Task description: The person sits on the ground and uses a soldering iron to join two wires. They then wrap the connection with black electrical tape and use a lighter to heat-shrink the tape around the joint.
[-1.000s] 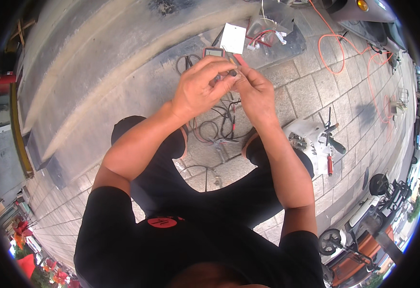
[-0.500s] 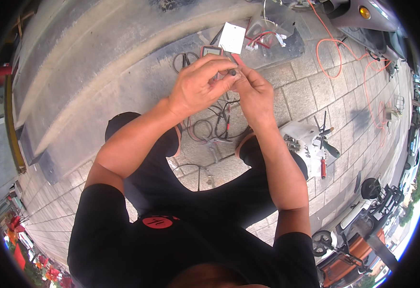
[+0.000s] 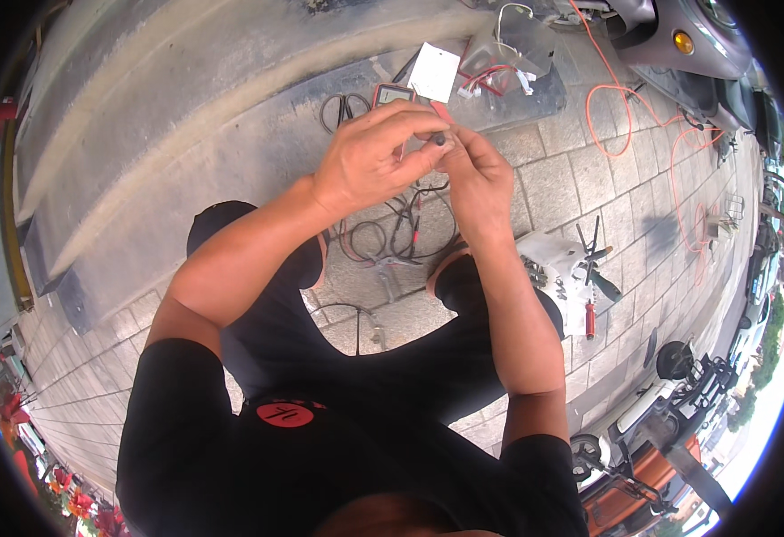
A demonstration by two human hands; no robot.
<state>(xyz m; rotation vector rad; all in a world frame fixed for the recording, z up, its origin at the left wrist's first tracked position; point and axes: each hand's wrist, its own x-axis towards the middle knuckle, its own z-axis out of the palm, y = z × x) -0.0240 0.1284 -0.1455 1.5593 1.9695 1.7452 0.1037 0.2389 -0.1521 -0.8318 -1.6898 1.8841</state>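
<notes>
Both hands meet in front of me, above the paved ground. My left hand (image 3: 370, 154) pinches a small dark cylindrical piece (image 3: 439, 140) between thumb and forefinger, its round end showing. Fingers of my right hand (image 3: 480, 183) close on the same spot, touching the left fingertips; what they grip is mostly hidden. Beneath the hands lie tangled dark cables (image 3: 370, 237) with a red-marked probe (image 3: 415, 234), and metal pliers (image 3: 388, 266) rest between my feet. Just beyond the left hand sit a red-edged meter (image 3: 394, 94), partly covered, and dark-handled scissors (image 3: 343, 109).
Farther off are a white paper sheet (image 3: 434, 72) and a clear plastic bag (image 3: 508, 54) by wires with white connectors (image 3: 499, 80). To my right, a white bag (image 3: 553, 251) lies with tools and a red screwdriver (image 3: 590, 319). An orange cord (image 3: 629, 116) loops near a parked scooter (image 3: 678, 54).
The hands keep nearly the same pose, with the dark piece still between the fingers. The whole view has shifted slightly, so the ground things appear a little to the left.
</notes>
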